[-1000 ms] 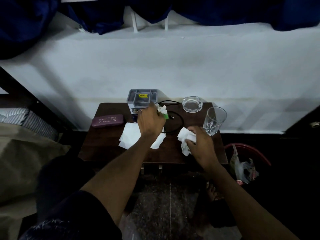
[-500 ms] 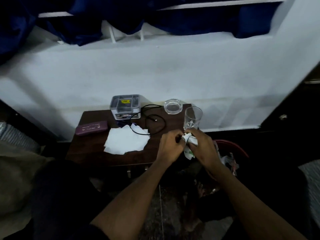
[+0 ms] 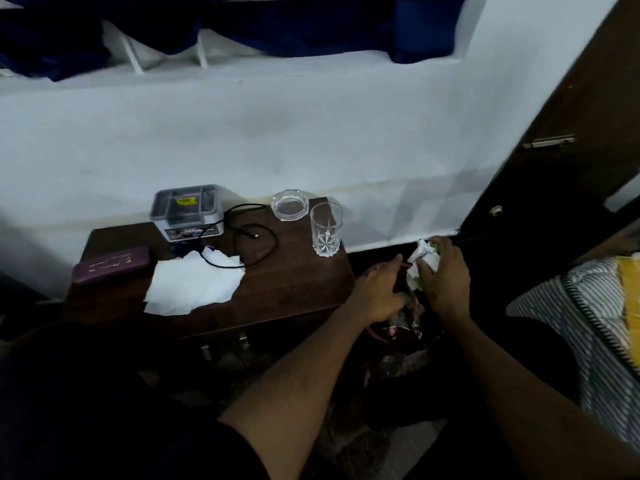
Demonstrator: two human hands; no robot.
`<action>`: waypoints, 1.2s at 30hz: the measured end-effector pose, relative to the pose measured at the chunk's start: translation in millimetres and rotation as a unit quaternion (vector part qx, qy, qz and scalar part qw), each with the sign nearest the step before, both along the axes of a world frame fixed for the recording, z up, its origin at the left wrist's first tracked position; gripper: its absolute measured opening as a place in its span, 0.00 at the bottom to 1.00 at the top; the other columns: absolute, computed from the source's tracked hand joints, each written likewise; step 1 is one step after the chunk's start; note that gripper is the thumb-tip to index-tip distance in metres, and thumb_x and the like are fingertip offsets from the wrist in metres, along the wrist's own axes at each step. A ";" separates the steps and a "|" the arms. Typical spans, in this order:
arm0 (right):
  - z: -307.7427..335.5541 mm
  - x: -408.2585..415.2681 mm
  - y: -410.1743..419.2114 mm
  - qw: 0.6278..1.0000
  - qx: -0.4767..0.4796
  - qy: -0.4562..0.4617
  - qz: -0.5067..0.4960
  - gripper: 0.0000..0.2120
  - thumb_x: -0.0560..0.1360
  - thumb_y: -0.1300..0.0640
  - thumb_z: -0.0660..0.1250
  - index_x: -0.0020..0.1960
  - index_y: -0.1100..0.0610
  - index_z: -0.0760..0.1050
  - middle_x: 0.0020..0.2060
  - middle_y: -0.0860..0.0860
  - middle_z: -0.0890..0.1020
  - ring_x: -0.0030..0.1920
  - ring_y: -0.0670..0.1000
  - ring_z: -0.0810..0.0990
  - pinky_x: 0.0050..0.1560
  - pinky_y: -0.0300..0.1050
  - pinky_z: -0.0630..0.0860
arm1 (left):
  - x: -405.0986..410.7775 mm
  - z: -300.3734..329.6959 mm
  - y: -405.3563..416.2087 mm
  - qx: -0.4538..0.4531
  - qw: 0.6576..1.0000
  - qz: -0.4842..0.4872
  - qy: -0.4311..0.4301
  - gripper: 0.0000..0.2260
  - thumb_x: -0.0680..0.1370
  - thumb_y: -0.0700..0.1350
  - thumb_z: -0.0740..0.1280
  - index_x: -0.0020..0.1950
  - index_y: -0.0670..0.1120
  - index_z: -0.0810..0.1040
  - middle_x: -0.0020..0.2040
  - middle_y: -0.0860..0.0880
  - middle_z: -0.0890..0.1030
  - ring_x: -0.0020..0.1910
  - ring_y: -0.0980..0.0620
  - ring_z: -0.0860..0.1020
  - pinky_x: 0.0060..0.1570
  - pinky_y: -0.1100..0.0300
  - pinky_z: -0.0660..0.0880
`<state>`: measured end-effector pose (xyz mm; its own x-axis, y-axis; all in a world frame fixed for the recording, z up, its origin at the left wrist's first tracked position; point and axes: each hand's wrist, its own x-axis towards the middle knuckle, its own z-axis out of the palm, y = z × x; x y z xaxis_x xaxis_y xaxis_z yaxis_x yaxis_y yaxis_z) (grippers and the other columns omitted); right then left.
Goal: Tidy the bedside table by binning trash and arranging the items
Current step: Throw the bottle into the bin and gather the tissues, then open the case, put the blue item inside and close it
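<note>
- The bin (image 3: 398, 332) is largely hidden beneath both hands; only a dark red stretch of rim is seen.
- Part of the crumpled paper (image 3: 424, 255) is covered by the right hand (image 3: 445, 275).
- The label on the grey box (image 3: 187, 211) is blurred and cannot be read.

A white wall (image 3: 277, 133) rises behind, dark blue curtains (image 3: 294, 26) hang above it, a brown door (image 3: 571, 150) stands right, beside striped bedding (image 3: 595, 323).
</note>
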<state>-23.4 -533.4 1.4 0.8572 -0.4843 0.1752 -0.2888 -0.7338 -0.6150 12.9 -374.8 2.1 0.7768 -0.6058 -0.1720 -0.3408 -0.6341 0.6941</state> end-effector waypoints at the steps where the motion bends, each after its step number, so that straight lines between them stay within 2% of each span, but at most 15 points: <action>1: -4.6 1.5 -1.0 0.999 0.008 0.037 0.017 0.26 0.79 0.54 0.71 0.75 0.56 0.70 0.66 0.61 0.77 0.66 0.66 0.77 0.62 0.56 0.75 | -1.0 -1.8 -2.7 0.034 0.999 -0.021 0.007 0.43 0.80 0.49 0.70 0.88 0.47 0.47 0.82 0.40 0.68 0.79 0.38 0.70 0.74 0.41 0.70; 4: -15.7 3.1 -2.3 0.990 0.011 0.134 0.042 0.28 0.82 0.49 0.68 0.79 0.57 0.67 0.73 0.63 0.74 0.71 0.66 0.75 0.68 0.59 0.73 | -2.5 -6.2 -2.7 0.078 0.995 -0.043 0.039 0.46 0.81 0.51 0.70 0.87 0.45 0.40 0.87 0.41 0.53 0.83 0.37 0.62 0.78 0.38 0.63; 6: -19.5 4.1 -0.7 0.986 0.000 0.160 0.037 0.28 0.83 0.50 0.67 0.79 0.57 0.67 0.72 0.64 0.74 0.70 0.67 0.76 0.67 0.60 0.74 | -1.0 -7.5 5.3 0.059 0.997 -0.034 0.032 0.44 0.81 0.48 0.70 0.87 0.43 0.43 0.87 0.39 0.53 0.84 0.38 0.62 0.79 0.42 0.64; 8: -20.5 7.2 4.6 0.985 -0.018 0.169 0.041 0.27 0.83 0.51 0.67 0.79 0.59 0.68 0.70 0.66 0.76 0.68 0.69 0.77 0.65 0.60 0.74 | 0.2 -7.6 16.6 0.023 0.999 -0.021 0.023 0.42 0.80 0.45 0.70 0.87 0.42 0.48 0.85 0.38 0.60 0.82 0.38 0.65 0.78 0.46 0.67; 10: -17.5 12.4 12.0 0.983 -0.030 0.174 0.041 0.25 0.82 0.53 0.68 0.76 0.61 0.70 0.67 0.68 0.77 0.66 0.70 0.78 0.63 0.61 0.75 | 0.1 -4.9 30.7 -0.010 1.000 0.007 0.000 0.39 0.79 0.41 0.69 0.86 0.42 0.55 0.79 0.37 0.70 0.77 0.38 0.72 0.73 0.47 0.73; 13: -11.9 18.8 21.1 0.985 -0.037 0.159 0.053 0.23 0.81 0.56 0.69 0.73 0.63 0.72 0.62 0.69 0.80 0.62 0.71 0.80 0.61 0.62 0.76 | -1.6 1.5 60.2 -0.048 0.987 0.084 -0.124 0.30 0.78 0.40 0.67 0.81 0.44 0.68 0.67 0.38 0.82 0.63 0.36 0.82 0.61 0.47 0.81; 16: -3.4 19.6 28.4 0.984 -0.050 0.170 0.029 0.21 0.80 0.56 0.69 0.72 0.62 0.73 0.61 0.69 0.80 0.61 0.71 0.80 0.61 0.62 0.77 | 2.9 4.7 112.2 -0.044 0.960 0.143 -0.238 0.22 0.79 0.42 0.64 0.74 0.44 0.75 0.58 0.40 0.85 0.54 0.36 0.83 0.54 0.48 0.80; 20: 15.2 21.8 40.5 0.972 -0.053 0.227 0.009 0.12 0.78 0.56 0.70 0.58 0.62 0.81 0.55 0.68 0.83 0.57 0.70 0.83 0.60 0.60 0.80 | 9.7 4.8 211.1 -0.008 0.935 0.241 -0.259 0.20 0.79 0.39 0.64 0.71 0.43 0.77 0.56 0.42 0.85 0.55 0.38 0.82 0.57 0.47 0.79; 23: 23.5 27.6 45.3 0.940 -0.019 0.333 0.073 0.13 0.79 0.56 0.71 0.50 0.68 0.83 0.49 0.69 0.85 0.52 0.68 0.86 0.57 0.60 0.83 | 9.9 6.1 291.1 0.026 0.908 0.320 -0.270 0.19 0.76 0.36 0.67 0.66 0.40 0.80 0.56 0.40 0.86 0.56 0.36 0.83 0.58 0.44 0.80; 24: 24.4 29.1 48.0 0.924 0.018 0.365 0.111 0.13 0.80 0.58 0.71 0.47 0.70 0.83 0.46 0.69 0.85 0.48 0.67 0.86 0.52 0.59 0.84 | 11.0 6.3 317.1 0.042 0.898 0.347 -0.269 0.18 0.75 0.37 0.67 0.65 0.40 0.81 0.55 0.40 0.86 0.55 0.37 0.84 0.58 0.44 0.80; 25: 25.9 28.9 53.4 0.904 0.067 0.395 0.146 0.14 0.82 0.61 0.70 0.43 0.72 0.82 0.41 0.69 0.85 0.41 0.65 0.86 0.43 0.55 0.84 | 12.8 6.3 341.6 0.065 0.888 0.372 -0.263 0.16 0.76 0.38 0.67 0.64 0.41 0.81 0.54 0.41 0.86 0.54 0.37 0.84 0.57 0.44 0.80; 27: 31.5 26.3 71.7 0.848 0.163 0.461 0.205 0.16 0.83 0.63 0.68 0.39 0.70 0.80 0.30 0.63 0.81 0.26 0.56 0.80 0.27 0.43 0.77 | 14.0 5.7 383.5 0.108 0.865 0.421 -0.249 0.12 0.78 0.40 0.67 0.61 0.41 0.79 0.50 0.42 0.85 0.50 0.38 0.84 0.57 0.43 0.79; 29: 32.9 28.5 93.1 0.804 0.170 0.498 0.278 0.17 0.82 0.58 0.69 0.41 0.70 0.80 0.31 0.60 0.82 0.27 0.54 0.78 0.28 0.40 0.73 | 13.1 4.8 410.1 0.115 0.846 0.461 -0.241 0.11 0.78 0.41 0.67 0.60 0.41 0.78 0.47 0.45 0.85 0.49 0.39 0.84 0.59 0.40 0.79; 32: 38.3 40.1 130.9 0.787 0.144 0.476 0.364 0.16 0.81 0.52 0.71 0.44 0.64 0.85 0.38 0.62 0.88 0.33 0.55 0.82 0.30 0.41 0.76 | 11.2 2.9 425.8 0.094 0.829 0.502 -0.226 0.11 0.78 0.42 0.70 0.60 0.44 0.79 0.45 0.47 0.84 0.49 0.41 0.84 0.62 0.38 0.78; 36: 49.0 57.4 184.2 0.771 0.125 0.438 0.444 0.15 0.81 0.49 0.71 0.44 0.60 0.85 0.39 0.60 0.88 0.31 0.53 0.83 0.28 0.40 0.76 | 13.6 0.3 433.6 0.085 0.834 0.505 -0.208 0.12 0.78 0.44 0.70 0.61 0.46 0.80 0.48 0.48 0.84 0.51 0.44 0.84 0.64 0.42 0.76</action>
